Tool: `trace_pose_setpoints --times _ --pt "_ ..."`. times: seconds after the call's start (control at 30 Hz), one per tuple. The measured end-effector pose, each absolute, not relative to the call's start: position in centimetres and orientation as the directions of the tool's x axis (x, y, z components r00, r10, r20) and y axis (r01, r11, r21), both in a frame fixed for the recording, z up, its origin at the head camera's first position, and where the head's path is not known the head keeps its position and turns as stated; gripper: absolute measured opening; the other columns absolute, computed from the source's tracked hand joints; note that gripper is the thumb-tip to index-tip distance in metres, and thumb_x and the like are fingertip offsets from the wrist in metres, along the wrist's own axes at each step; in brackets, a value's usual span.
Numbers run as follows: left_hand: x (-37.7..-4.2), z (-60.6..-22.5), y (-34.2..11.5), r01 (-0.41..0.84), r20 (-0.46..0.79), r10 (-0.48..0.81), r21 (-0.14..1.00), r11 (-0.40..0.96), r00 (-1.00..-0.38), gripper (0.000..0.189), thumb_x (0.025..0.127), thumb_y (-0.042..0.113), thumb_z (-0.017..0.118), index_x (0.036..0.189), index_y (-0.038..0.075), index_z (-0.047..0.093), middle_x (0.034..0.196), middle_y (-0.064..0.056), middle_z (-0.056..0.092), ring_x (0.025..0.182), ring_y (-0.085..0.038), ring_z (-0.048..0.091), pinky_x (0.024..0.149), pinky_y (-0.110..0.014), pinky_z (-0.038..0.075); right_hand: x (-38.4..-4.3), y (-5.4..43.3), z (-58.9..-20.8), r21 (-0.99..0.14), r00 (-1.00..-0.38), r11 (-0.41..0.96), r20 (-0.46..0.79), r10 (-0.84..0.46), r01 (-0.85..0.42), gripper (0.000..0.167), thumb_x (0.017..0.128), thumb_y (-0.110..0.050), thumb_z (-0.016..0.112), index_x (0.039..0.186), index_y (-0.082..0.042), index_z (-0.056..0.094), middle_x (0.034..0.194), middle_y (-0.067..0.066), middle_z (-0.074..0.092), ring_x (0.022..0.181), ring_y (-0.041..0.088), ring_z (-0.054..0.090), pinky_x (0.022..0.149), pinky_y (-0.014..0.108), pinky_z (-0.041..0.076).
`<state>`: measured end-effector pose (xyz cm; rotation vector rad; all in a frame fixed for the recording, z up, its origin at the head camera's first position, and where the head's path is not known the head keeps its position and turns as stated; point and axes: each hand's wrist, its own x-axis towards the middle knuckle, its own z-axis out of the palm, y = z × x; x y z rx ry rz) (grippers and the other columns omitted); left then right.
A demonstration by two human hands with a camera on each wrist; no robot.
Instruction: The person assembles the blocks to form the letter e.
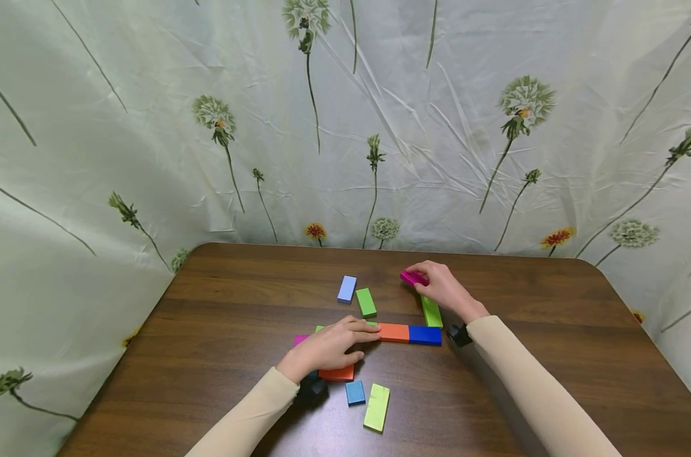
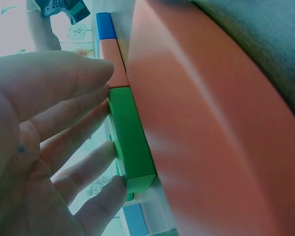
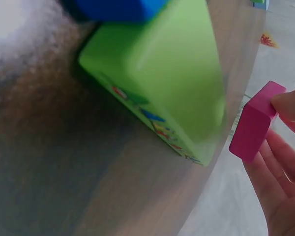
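Observation:
My right hand (image 1: 442, 289) pinches a magenta block (image 3: 253, 128) between thumb and fingers, at the far end of a lime-green block (image 1: 431, 313). That lime block lies flat and runs away from a dark blue block (image 1: 425, 335). Next to the blue one, an orange block (image 1: 393, 332) and a green block (image 2: 132, 137) continue the row leftward. My left hand (image 1: 330, 346) lies over the row's left part with its fingers extended, fingertips right at the green block. Partly hidden beneath it are a red-orange block (image 1: 337, 374) and a magenta piece (image 1: 301, 339).
Beyond the row lie a light blue block (image 1: 347, 289) and a short green block (image 1: 366, 303). Nearer to me are a small blue block (image 1: 355, 393) and a yellow-green block (image 1: 376, 408). A flower-printed curtain (image 1: 345, 127) hangs behind the wooden table (image 1: 236, 285).

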<state>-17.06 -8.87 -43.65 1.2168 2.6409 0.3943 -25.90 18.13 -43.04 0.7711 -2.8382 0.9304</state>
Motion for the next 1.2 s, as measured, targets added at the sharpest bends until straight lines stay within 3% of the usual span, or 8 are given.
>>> trace_pose_setpoints --times 0.77,1.2 --pt "-17.1 -43.9 -8.9 0.728 -0.055 0.78 0.324 0.604 -0.623 0.043 0.094 0.018 0.061 0.137 0.014 0.054 0.142 0.003 0.048 0.124 -0.017 0.043 0.101 -0.03 0.039 -28.4 17.6 -43.4 -0.582 -0.893 0.71 0.065 -0.446 -0.397 0.031 0.086 -0.002 0.066 0.117 0.004 0.064 0.109 0.019 0.064 0.096 0.03 0.061 0.082 0.043 0.051" --pt "-17.1 -43.9 -8.9 0.718 -0.063 0.775 0.334 0.61 -0.629 0.043 0.095 0.018 0.06 0.138 0.014 0.054 0.142 0.003 0.047 0.124 -0.017 0.042 0.101 -0.03 0.039 -28.8 17.5 -43.6 -0.574 -0.892 0.731 0.0 -0.451 -0.369 0.033 0.086 0.0 0.067 0.118 0.005 0.063 0.107 0.018 0.064 0.093 0.027 0.059 0.079 0.039 0.05"
